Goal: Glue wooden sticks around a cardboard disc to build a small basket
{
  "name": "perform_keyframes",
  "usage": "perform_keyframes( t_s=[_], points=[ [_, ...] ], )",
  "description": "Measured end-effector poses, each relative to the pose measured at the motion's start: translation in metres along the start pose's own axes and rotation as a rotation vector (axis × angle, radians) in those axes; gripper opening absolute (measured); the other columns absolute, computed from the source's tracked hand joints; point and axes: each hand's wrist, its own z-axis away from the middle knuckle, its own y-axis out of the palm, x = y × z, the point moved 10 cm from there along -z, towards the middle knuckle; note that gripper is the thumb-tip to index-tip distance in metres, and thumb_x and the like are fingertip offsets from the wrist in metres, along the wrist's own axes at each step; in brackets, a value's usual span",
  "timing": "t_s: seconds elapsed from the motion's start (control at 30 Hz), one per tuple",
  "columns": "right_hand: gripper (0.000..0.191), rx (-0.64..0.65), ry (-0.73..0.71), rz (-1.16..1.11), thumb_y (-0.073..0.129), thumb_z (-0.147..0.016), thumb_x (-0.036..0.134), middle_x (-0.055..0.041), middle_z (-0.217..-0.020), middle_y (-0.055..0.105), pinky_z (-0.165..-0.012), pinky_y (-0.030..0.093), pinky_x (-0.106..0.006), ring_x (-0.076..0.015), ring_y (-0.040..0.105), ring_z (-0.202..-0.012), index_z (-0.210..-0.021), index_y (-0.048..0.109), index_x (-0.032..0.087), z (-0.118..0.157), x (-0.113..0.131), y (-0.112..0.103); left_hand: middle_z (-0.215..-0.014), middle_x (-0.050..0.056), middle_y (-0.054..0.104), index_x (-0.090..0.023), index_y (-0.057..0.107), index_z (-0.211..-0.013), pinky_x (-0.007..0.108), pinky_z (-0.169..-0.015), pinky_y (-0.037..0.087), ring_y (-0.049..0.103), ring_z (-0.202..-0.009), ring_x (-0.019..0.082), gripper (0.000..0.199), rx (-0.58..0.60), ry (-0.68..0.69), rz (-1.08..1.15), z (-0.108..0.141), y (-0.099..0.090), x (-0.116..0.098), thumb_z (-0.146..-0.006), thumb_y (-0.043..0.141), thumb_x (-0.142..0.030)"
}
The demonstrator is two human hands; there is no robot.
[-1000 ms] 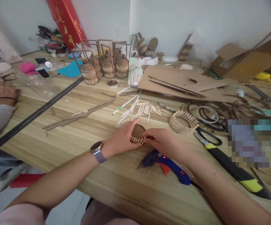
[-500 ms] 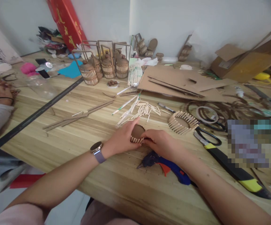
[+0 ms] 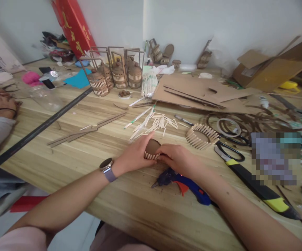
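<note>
A small round brown tray (image 3: 152,147) with short pale sticks along its rim is tilted just above the table. My left hand (image 3: 136,151) curls around its left side, with the thumb and fingers closed on the rim. At its right edge, my right hand (image 3: 177,156) is pinched closed on the rim; whether a loose stick is between those fingertips is hidden. A blue glue gun (image 3: 192,188) with an orange trigger lies beneath my right wrist. Beyond my hands lie short wooden sticks (image 3: 162,122) in a loose pile. A larger ring of sticks (image 3: 201,136) lies to the right.
Several lidded miniature baskets (image 3: 98,83) with tall handles stand at the back. Behind the sticks lies a cardboard sheet (image 3: 187,87). Scissors (image 3: 231,151) and a black-yellow cutter (image 3: 257,188) lie right. A co-worker's hand (image 3: 3,103) rests at the far left.
The camera view has shifted slightly. Both hands keep their hold on the round tray, with hardly any visible movement.
</note>
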Motion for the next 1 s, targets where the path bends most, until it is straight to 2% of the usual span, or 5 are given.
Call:
perform_keyframes(
  t_s=[0.13,0.3,0.43,0.67,1.0],
  points=[
    [0.012,0.007,-0.023,0.014,0.056,-0.087,0.013,-0.0042,-0.085,0.068,-0.070,0.045,-0.026,-0.0173,0.062,-0.078,-0.088,0.066,0.018,0.001,0.002,-0.001,-0.147,0.017,0.043,-0.023,0.030,-0.144,0.056,-0.111,0.035,0.040,-0.137,0.036,0.089,-0.001,0.004,-0.011,0.000,0.000,0.001,-0.071,0.079,-0.032],
    [0.010,-0.052,-0.072,0.115,0.058,-0.086,0.016,-0.0060,-0.092,0.066,-0.073,0.045,-0.029,-0.0194,0.062,-0.085,-0.093,0.064,0.018,0.004,0.011,-0.006,-0.144,0.017,0.046,-0.023,0.027,-0.146,0.055,-0.109,0.037,0.045,-0.134,0.034,0.090,-0.019,0.018,-0.003,0.001,-0.001,0.001,-0.074,0.078,-0.040],
    [0.008,-0.067,-0.098,0.201,0.056,-0.088,0.016,-0.0052,-0.086,0.064,-0.071,0.044,-0.028,-0.0186,0.060,-0.081,-0.084,0.063,0.018,0.003,0.018,-0.007,-0.147,0.018,0.042,-0.021,0.031,-0.144,0.055,-0.111,0.035,0.041,-0.137,0.035,0.087,-0.011,0.016,-0.014,0.001,0.000,0.001,-0.073,0.078,-0.037],
    [0.009,-0.084,-0.112,0.260,0.055,-0.089,0.017,-0.0057,-0.084,0.064,-0.070,0.044,-0.029,-0.0186,0.058,-0.079,-0.083,0.062,0.017,0.003,0.022,-0.008,-0.147,0.017,0.043,-0.022,0.035,-0.142,0.056,-0.112,0.033,0.041,-0.137,0.035,0.085,-0.005,0.004,-0.009,0.000,0.001,0.003,-0.071,0.079,-0.040],
    [0.010,-0.042,-0.077,0.308,0.056,-0.089,0.018,-0.0073,-0.084,0.066,-0.071,0.042,-0.031,-0.0197,0.058,-0.078,-0.084,0.064,0.015,0.000,0.021,-0.005,-0.148,0.016,0.041,-0.024,0.029,-0.145,0.057,-0.112,0.033,0.039,-0.138,0.035,0.092,0.000,0.012,0.007,0.000,0.002,0.004,-0.070,0.081,-0.034]
  ],
)
